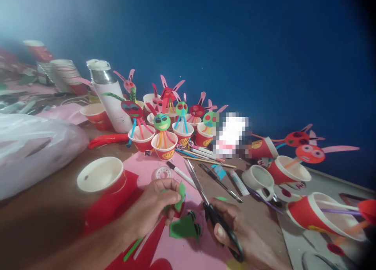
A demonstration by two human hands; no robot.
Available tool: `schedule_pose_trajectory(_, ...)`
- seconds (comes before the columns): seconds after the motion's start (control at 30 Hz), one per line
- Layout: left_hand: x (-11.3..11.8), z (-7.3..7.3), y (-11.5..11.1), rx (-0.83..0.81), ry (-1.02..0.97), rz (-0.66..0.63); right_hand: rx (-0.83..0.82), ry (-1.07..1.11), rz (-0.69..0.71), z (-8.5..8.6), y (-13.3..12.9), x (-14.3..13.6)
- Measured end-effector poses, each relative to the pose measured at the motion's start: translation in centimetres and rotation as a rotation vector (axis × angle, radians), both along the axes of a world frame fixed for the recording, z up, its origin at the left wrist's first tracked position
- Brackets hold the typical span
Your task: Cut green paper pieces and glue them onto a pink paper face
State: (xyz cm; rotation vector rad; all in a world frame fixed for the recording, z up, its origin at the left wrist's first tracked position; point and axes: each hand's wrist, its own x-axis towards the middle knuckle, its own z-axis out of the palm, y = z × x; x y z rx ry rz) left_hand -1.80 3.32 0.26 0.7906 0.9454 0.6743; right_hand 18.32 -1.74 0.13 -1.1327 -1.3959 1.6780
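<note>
My left hand (158, 201) pinches a small piece of green paper (182, 191) between thumb and fingertips. In my right hand (235, 227) is a pair of scissors (202, 189) with black handles, its blades slightly apart and pointing away from me. The blades are beside the green paper, not touching it. Below and between my hands lies a larger dark green paper piece (183, 227), with small dark-marked shapes at its right edge. Pink paper (173, 254) is spread underneath, and red paper (102, 211) lies by my left forearm.
Several red paper cups (164, 152) with paper bunny-eared faces stand at the back. A tipped cup (101, 174) lies left, near a plastic bag (35, 152). A white flask (113, 105) leans behind. Right are a mug (258, 180), a marker (182, 174) and more cups (308, 213).
</note>
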Motion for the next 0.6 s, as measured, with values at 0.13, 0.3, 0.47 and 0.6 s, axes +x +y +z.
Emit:
schedule_pose_trajectory(0.13,-0.1,-0.2,0.1,0.008,-0.022,0.015,0.045,-0.02,0.074,0.0,-0.1,-0.1)
schedule_pose_trajectory(0.3,-0.1,0.0,0.2,0.006,-0.029,0.048,0.024,-0.065,0.121,-0.9,-0.2,-0.5)
schedule_pose_trajectory(0.47,-0.1,-0.1,0.1,0.009,-0.031,0.037,0.037,-0.11,0.106,-1.6,-0.6,-0.9)
schedule_pose_trajectory(0.6,0.0,-0.3,0.0,0.026,0.034,0.039,0.042,-0.134,0.109,-1.7,-0.9,-1.0)
